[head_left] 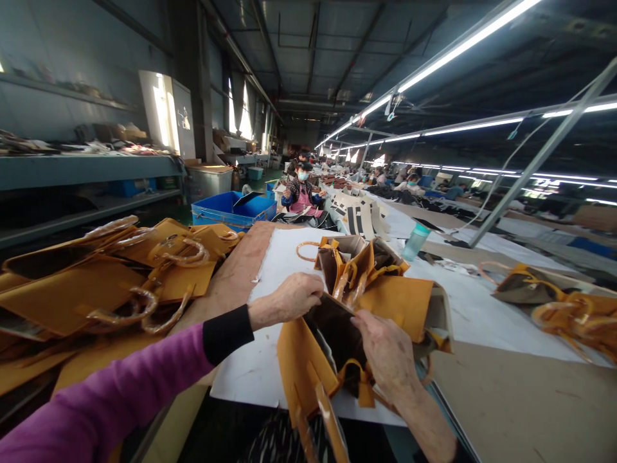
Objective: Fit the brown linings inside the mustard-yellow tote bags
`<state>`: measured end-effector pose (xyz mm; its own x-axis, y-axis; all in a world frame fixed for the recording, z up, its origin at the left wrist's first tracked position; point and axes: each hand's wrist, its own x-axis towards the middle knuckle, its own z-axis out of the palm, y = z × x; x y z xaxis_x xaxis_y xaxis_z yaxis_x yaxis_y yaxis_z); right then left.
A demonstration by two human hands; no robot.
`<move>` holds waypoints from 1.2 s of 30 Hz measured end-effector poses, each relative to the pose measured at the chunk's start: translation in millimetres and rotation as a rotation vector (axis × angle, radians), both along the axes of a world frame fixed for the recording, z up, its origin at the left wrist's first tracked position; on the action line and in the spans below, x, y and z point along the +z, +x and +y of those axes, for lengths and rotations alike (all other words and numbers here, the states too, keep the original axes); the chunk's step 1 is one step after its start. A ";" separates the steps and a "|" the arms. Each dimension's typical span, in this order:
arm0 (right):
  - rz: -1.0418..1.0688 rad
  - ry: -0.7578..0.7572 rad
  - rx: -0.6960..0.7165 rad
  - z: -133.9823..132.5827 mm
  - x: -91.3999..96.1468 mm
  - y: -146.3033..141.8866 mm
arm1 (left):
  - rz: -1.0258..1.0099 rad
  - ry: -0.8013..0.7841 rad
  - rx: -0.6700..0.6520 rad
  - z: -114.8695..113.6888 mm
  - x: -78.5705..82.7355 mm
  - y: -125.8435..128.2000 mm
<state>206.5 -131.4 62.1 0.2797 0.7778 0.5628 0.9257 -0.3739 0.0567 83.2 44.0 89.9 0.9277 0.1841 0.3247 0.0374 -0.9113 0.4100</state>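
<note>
A yellow handbag [308, 366] with a dark lining lies at the table's near edge, its mouth held apart and its plastic-wrapped handles hanging toward me. My left hand [292, 297], in a purple sleeve with a black cuff, is closed with its fingertips pinching the far left corner of the opening. On the right side of the same opening, my right hand [388, 350] grips the edge between thumb and fingers; some fingers are hidden behind the panel. Just beyond both hands, more yellow handbags [395, 302] stand open with grey-brown linings showing.
Yellow bags [72, 296] are heaped at the left. White paper [284, 254] covers part of the table. A teal cup [416, 242] stands behind the bags, and more bags [573, 308] lie at right. Beyond are a blue bin [231, 209] and a masked person [303, 193]. A slanted metal post [544, 154] rises at right.
</note>
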 end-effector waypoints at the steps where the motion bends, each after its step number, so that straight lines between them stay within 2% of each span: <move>1: -0.006 -0.011 -0.007 0.2 0.1 0.2 | -0.020 -0.011 0.017 -0.4 -1.5 1.3; 8: -0.156 -0.101 -0.029 13.6 6.3 -10.8 | -0.067 -0.030 0.185 -7.9 -5.6 5.5; 11: -0.119 -0.126 -0.054 24.9 6.4 -15.3 | -0.070 -0.017 0.220 -8.5 -7.0 5.9; 16: -0.008 -0.149 -0.126 33.3 3.4 -11.0 | -0.085 0.007 0.215 -8.2 -10.2 7.7; 27: 0.036 -0.180 -0.168 34.4 8.2 -7.4 | -0.144 -0.077 0.234 -7.7 -14.0 11.2; 32: 0.072 -0.309 -0.178 45.1 21.1 -14.2 | -0.150 -0.094 0.267 -8.4 -15.3 13.3; 36: 0.083 -0.460 -0.066 61.9 33.7 -16.9 | -0.128 -0.120 0.287 -5.4 -15.7 13.6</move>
<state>189.6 -69.5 95.8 0.3669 0.9201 0.1371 0.9091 -0.3859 0.1572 96.8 38.6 74.2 0.7858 0.4756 0.3953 0.2264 -0.8161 0.5318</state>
